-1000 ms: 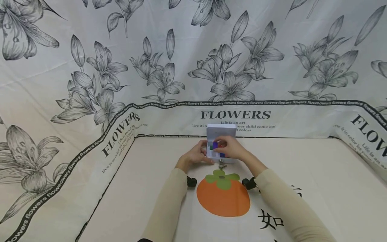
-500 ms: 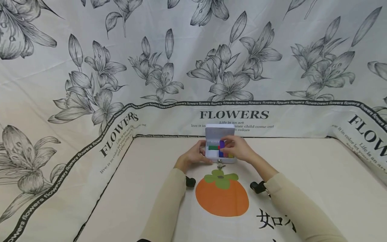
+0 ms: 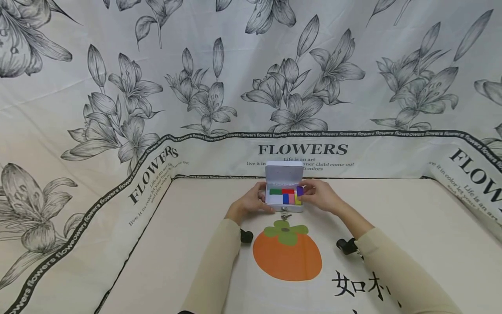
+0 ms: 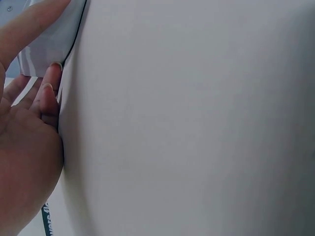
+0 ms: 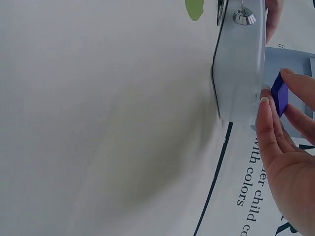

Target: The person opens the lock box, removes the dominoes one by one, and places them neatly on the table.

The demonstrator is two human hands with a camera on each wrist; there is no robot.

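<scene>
A small white metal box (image 3: 274, 208) with its lid (image 3: 284, 174) raised stands near the table's back edge. Inside lie several coloured blocks, among them a green one (image 3: 276, 191), a red one (image 3: 288, 191) and a blue one (image 3: 286, 199). My right hand (image 3: 322, 196) pinches a purple block (image 3: 300, 191) at the box's right side; the right wrist view shows this block (image 5: 280, 95) between thumb and finger. My left hand (image 3: 250, 202) holds the box's left side, its thumb along the front in the left wrist view, where the box (image 4: 49, 49) is partly hidden.
Keys (image 3: 285, 215) hang from the lock at the box's front. The tablecloth has an orange persimmon print (image 3: 287, 257) nearer me and black characters to its right. A flower-printed cloth (image 3: 211, 157) rises behind the table.
My right hand has moved right with the purple block, from over the middle of the box to its right side, uncovering the blocks inside. My left hand stays on the box.
</scene>
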